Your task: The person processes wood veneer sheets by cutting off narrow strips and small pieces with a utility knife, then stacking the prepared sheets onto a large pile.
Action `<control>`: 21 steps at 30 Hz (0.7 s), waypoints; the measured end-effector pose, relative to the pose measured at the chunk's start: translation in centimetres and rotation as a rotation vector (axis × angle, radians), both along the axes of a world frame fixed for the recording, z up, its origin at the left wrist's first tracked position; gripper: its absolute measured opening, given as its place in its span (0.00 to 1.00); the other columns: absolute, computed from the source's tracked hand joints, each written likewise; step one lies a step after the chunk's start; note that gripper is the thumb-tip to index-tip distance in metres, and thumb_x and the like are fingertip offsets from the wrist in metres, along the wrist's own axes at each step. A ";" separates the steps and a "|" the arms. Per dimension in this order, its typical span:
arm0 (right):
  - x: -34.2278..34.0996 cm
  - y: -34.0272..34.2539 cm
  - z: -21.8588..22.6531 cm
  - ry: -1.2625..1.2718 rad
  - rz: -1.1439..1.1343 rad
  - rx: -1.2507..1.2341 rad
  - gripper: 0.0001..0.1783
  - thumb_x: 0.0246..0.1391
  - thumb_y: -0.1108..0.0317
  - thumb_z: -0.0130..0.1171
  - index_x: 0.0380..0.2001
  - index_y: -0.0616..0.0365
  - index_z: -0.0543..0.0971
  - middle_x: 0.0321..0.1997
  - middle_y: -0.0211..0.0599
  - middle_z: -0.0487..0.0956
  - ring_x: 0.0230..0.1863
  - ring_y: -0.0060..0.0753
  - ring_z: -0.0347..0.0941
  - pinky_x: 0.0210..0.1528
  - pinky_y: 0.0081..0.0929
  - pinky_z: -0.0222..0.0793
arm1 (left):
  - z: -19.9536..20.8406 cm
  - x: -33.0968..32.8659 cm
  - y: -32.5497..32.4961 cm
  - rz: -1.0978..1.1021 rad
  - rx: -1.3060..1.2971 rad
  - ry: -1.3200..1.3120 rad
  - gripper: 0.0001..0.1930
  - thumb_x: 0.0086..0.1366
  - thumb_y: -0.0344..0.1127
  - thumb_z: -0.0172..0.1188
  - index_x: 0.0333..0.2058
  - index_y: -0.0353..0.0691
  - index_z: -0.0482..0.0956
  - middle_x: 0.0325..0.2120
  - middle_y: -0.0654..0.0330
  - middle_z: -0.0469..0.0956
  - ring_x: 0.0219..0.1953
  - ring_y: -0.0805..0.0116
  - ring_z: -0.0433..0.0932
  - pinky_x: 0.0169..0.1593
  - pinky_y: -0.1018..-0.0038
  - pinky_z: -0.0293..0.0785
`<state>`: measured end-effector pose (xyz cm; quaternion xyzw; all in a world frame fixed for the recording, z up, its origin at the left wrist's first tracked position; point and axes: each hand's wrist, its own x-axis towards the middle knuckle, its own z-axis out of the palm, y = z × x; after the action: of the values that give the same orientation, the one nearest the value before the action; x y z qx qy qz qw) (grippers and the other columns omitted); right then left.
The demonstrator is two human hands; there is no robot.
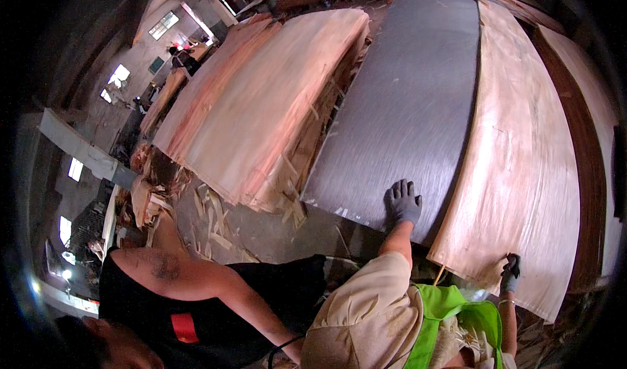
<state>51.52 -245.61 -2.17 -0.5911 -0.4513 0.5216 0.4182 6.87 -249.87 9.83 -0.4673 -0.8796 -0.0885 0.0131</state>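
1. Here, a smooth grey rectangular board [408, 95] was touched near its front edge by the grey-gloved left hand [403, 203], fingers slightly apart.
2. Beside it, a pale wood-veneer sheet [516, 147] was met by the grey-gloved right hand [511, 275]; its grip could not be told.

Your left forearm [396, 241] reaches forward out of a beige sleeve [366, 290], and your left hand [405, 206] (gloved in grey) lies palm down, its fingers [404, 187] extended forward and slightly parted. Your right forearm [509, 326] reaches forward too, set farther back, with a thin band [507, 301] around the wrist; your right hand [511, 273], also gloved, is bent at the fingers, their tips hard to make out.
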 end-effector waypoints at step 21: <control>-3.5 -2.3 6.3 -0.285 0.043 0.107 0.12 0.61 0.60 0.42 0.41 0.49 0.73 0.25 0.23 0.68 0.20 0.16 0.59 0.19 0.17 0.56 | -3.2 -1.4 0.7 -0.008 0.001 0.045 0.29 0.60 0.52 0.46 0.57 0.46 0.62 0.61 0.56 0.56 0.63 0.57 0.51 0.63 0.55 0.43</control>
<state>48.02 -247.91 4.12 -0.6261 -0.5460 0.4164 0.3696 5.44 -249.13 6.65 -0.4725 -0.8772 -0.0786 0.0327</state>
